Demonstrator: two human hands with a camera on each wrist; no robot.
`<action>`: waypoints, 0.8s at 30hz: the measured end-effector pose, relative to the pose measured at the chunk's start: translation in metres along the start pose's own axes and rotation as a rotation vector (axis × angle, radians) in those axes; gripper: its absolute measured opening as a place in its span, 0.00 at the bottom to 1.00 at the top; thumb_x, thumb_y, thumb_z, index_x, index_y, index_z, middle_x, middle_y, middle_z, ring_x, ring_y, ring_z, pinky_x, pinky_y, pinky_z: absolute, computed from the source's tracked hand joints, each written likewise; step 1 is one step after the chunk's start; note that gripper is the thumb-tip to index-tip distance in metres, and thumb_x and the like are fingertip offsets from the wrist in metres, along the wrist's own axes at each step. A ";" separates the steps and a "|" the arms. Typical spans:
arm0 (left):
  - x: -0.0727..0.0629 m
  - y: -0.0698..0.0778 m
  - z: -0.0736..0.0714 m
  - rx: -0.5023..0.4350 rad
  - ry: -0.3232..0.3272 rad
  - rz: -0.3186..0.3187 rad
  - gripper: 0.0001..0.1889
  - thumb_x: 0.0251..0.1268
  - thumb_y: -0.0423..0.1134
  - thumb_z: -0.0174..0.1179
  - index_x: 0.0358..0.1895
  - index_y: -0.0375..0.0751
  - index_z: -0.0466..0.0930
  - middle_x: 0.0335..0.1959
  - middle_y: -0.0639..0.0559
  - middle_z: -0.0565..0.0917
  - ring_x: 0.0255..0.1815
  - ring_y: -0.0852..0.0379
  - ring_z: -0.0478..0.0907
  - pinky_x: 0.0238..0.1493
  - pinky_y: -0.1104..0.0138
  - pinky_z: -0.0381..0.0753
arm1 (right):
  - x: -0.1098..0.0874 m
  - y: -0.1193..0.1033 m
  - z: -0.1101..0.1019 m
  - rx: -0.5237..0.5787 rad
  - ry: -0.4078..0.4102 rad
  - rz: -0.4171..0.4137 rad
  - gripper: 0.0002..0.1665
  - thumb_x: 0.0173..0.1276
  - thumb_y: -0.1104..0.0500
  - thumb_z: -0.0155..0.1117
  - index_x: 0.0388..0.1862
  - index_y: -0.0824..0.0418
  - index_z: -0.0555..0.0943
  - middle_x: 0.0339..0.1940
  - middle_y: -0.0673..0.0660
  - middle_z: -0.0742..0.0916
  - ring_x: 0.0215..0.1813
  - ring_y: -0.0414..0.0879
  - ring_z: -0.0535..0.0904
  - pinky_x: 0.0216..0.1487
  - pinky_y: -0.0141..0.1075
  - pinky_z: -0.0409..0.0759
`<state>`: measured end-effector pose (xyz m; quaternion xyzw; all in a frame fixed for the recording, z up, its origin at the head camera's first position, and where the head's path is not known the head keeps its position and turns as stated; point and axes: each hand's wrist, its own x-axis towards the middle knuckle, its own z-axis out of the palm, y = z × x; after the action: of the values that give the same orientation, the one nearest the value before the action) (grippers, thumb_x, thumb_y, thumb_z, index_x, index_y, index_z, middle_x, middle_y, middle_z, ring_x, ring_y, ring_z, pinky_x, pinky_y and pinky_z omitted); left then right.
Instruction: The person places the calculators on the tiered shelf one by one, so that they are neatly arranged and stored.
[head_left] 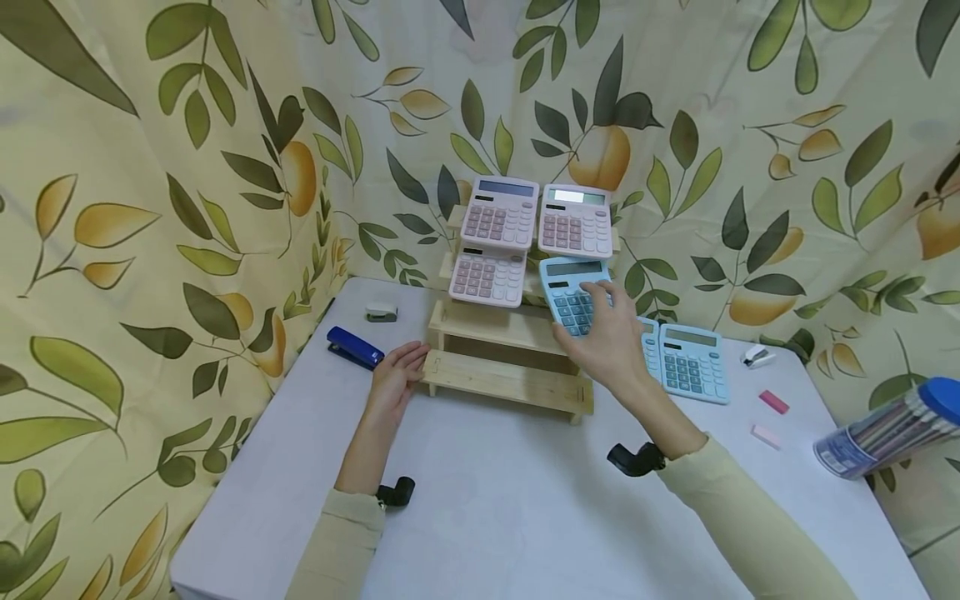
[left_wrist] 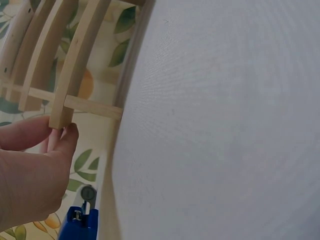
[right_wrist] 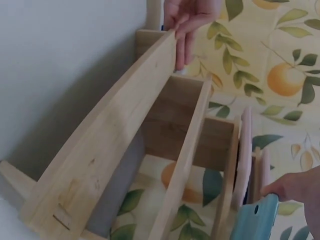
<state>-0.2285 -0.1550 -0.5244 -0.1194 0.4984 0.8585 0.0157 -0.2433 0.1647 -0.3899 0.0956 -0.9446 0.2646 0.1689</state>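
Observation:
My right hand (head_left: 607,340) grips a blue calculator (head_left: 572,293) by its right side, over the upper right part of a wooden stepped rack (head_left: 510,380). In the right wrist view the calculator (right_wrist: 256,220) stands edge-on beside the rack's upper steps. With my left hand (left_wrist: 37,167) I pinch the left end of the rack's lowest step (left_wrist: 75,75) between thumb and fingers. Two pink calculators, the left one (head_left: 499,212) and the right one (head_left: 576,222), lean side by side on the top step. Below the left one leans another pink calculator (head_left: 487,277), partly covered.
A blue stapler (head_left: 356,347) lies by my left hand, with a small green-and-white item (head_left: 381,313) behind it. Right of the rack lean more blue calculators (head_left: 693,364). Farther right are a white item (head_left: 757,357), pink erasers (head_left: 773,402) and a pencil tub (head_left: 888,429).

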 end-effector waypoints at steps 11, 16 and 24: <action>0.000 0.000 -0.002 0.007 0.005 0.001 0.36 0.62 0.10 0.47 0.76 0.25 0.62 0.73 0.32 0.73 0.76 0.44 0.69 0.74 0.62 0.72 | 0.021 -0.011 0.026 -0.025 0.030 0.048 0.48 0.64 0.45 0.73 0.77 0.63 0.67 0.76 0.70 0.67 0.72 0.75 0.64 0.68 0.74 0.58; 0.000 0.000 -0.002 0.001 -0.002 0.000 0.36 0.62 0.10 0.47 0.76 0.25 0.62 0.73 0.32 0.73 0.76 0.43 0.69 0.75 0.61 0.71 | 0.027 -0.013 0.037 -0.046 0.074 0.067 0.48 0.64 0.42 0.73 0.75 0.65 0.69 0.76 0.70 0.67 0.71 0.74 0.64 0.67 0.72 0.59; 0.000 -0.001 -0.001 0.002 0.005 0.001 0.36 0.62 0.11 0.48 0.76 0.26 0.63 0.72 0.33 0.74 0.75 0.44 0.70 0.73 0.63 0.73 | 0.034 -0.016 0.047 -0.079 0.103 0.091 0.47 0.71 0.34 0.65 0.74 0.66 0.71 0.79 0.71 0.64 0.76 0.78 0.57 0.72 0.72 0.55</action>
<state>-0.2284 -0.1553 -0.5256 -0.1212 0.4993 0.8578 0.0143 -0.2827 0.1230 -0.4080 0.0319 -0.9478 0.2391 0.2085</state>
